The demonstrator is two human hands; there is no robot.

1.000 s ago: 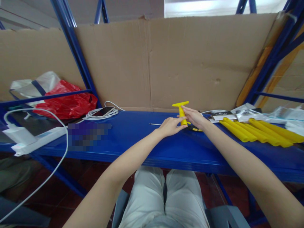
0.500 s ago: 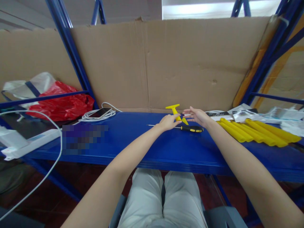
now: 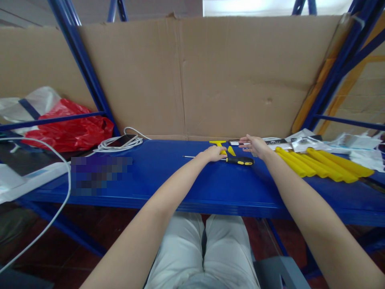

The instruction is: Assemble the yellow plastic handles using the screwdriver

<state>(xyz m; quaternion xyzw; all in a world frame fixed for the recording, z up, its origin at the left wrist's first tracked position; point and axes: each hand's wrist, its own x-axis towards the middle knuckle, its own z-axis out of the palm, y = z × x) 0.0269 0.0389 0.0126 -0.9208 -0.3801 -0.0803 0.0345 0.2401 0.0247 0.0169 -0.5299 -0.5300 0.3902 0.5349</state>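
Note:
A yellow T-shaped tool [image 3: 217, 143] lies low at the back of the blue table, its crossbar pointing away from me. My left hand [image 3: 214, 153] is closed around its lower part, and the fingers partly hide it. Just right of that hand is a small yellow pointed piece [image 3: 231, 151]. A screwdriver [image 3: 240, 161] with a black and yellow handle lies in front, its shaft passing behind my left hand. My right hand [image 3: 254, 147] holds nothing, fingers apart, beside a small black and white packet [image 3: 234, 143].
Several yellow tubes [image 3: 325, 164] lie on the right, with clear plastic packets [image 3: 306, 142] behind them. To the left are a coiled white cable [image 3: 118, 144], a red plastic bag [image 3: 72, 126] and a white power strip [image 3: 45, 176]. Cardboard [image 3: 225, 76] walls the back.
My left hand has lowered the yellow T-shaped tool toward the tabletop. My right hand has shifted slightly right, away from it. The whole view has shifted a little.

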